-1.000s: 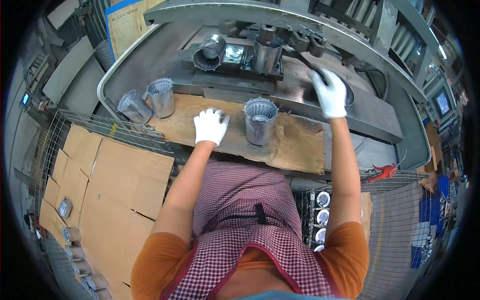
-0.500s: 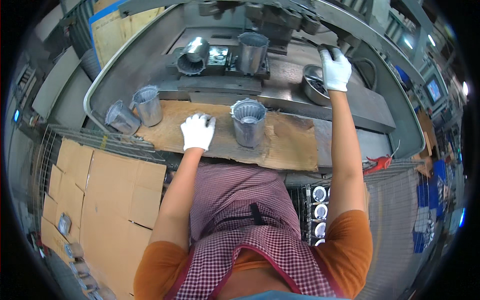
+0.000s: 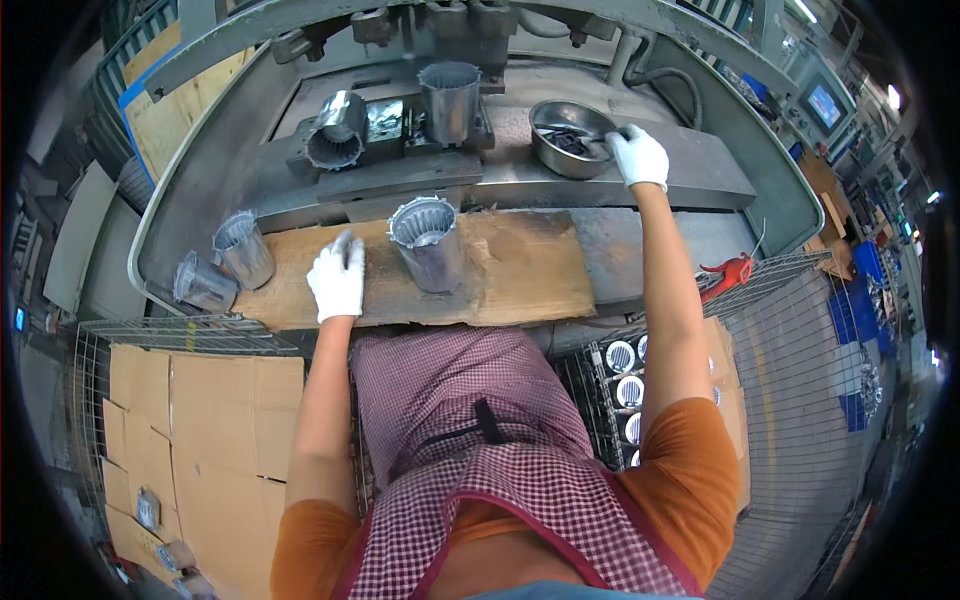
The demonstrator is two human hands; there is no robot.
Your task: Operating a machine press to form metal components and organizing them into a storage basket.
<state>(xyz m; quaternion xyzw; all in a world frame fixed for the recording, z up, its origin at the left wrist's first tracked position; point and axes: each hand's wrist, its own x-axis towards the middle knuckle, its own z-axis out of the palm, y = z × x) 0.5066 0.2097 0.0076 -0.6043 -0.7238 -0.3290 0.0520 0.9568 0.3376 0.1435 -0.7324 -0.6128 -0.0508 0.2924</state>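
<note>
My left hand [image 3: 338, 277], in a white glove, rests with outstretched fingers on the wooden board [image 3: 525, 262] and holds nothing. Just right of it a grey metal cup-shaped casting [image 3: 430, 245] with a ribbed rim stands upright. My right hand [image 3: 640, 157], also gloved, is at the right rim of a steel bowl [image 3: 560, 163] with small dark pieces in it. Its fingers curl toward the bowl's inside; what they pinch, if anything, is hidden. Two similar castings, one upright [image 3: 243, 250] and one tilted [image 3: 205, 283], sit at the board's left end.
On the machine's fixture, one casting stands upright [image 3: 450, 105] and another lies on its side [image 3: 337, 130]. A grey machine beam [image 3: 690, 35] crosses overhead. Cardboard [image 3: 215, 420] lies in the wire cage at left. A red-handled tool [image 3: 728, 275] hangs at right, near round parts [image 3: 620, 356].
My right hand has come back toward me from beyond the bowl to its right rim. The view has shifted; my left hand still rests on the board beside the casting.
</note>
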